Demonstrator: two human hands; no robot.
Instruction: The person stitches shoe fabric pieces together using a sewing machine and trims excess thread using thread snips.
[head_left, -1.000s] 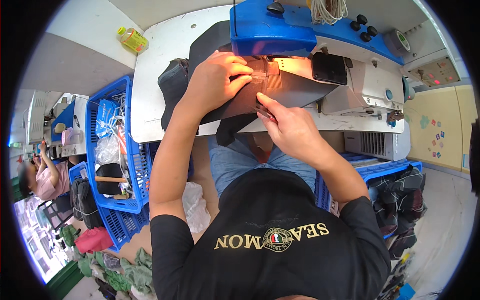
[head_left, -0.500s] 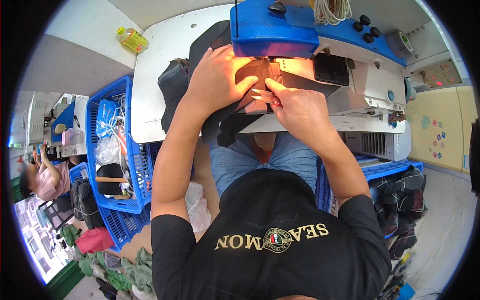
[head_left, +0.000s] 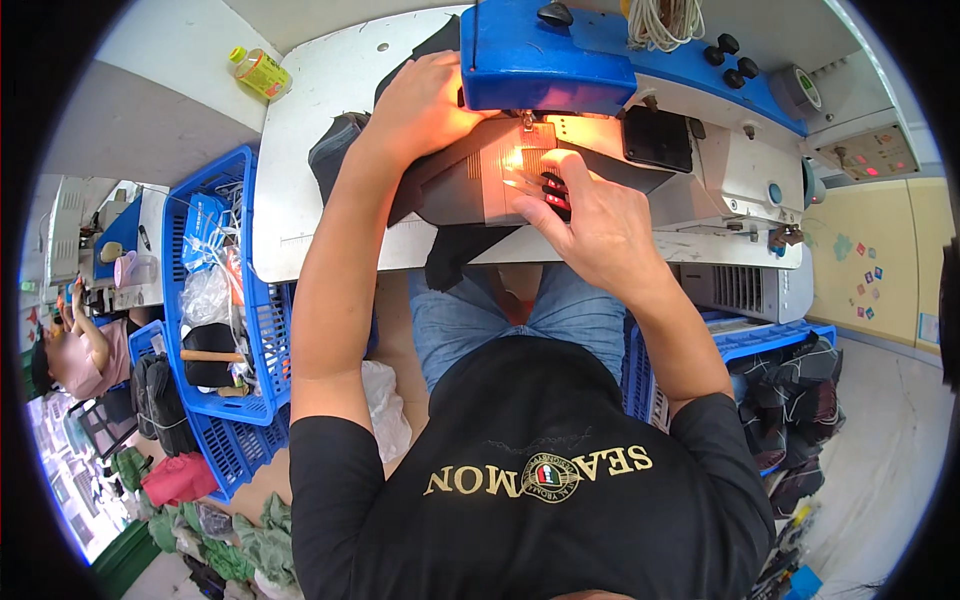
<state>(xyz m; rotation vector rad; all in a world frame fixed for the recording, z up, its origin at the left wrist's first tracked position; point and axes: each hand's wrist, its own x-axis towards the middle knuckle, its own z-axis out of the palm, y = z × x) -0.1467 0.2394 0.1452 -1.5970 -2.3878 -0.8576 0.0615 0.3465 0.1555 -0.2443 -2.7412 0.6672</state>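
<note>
Left hand: my left hand (head_left: 425,105) lies flat on the dark fabric (head_left: 450,195), just left of the needle area, fingers together and pressed down, tips tucked under the blue head of the sewing machine (head_left: 560,55).
Right hand: my right hand (head_left: 590,215) sits on the near side of the work, fingers (head_left: 545,185) close together, pinching the edge of the fabric right by the lit patch.
Dark fabric: spread across the machine bed under the lamp, glowing orange-white at the needle; one end hangs off the front edge of the tabletop (head_left: 320,170) toward my lap, another bunch is piled at the far left of the tabletop.
Needle zone: bright, right between both hands; I cannot make out the needle itself in the glare.
Sewing machine: blue upper arm, grey-white body running off to my right, a coil of pale cord (head_left: 665,20) on top.
Bottle: a small yellow-green bottle (head_left: 258,72) lies beyond the far left corner of the tabletop, well apart from my hands.
Left side: a blue plastic crate (head_left: 200,300) just beside the tabletop, stuffed with bags and dark pieces.
Right side: another blue crate (head_left: 760,340) low beside my right elbow, dark pieces stacked next to it.
Far left: another person (head_left: 75,350) seated at a separate station, well apart.
</note>
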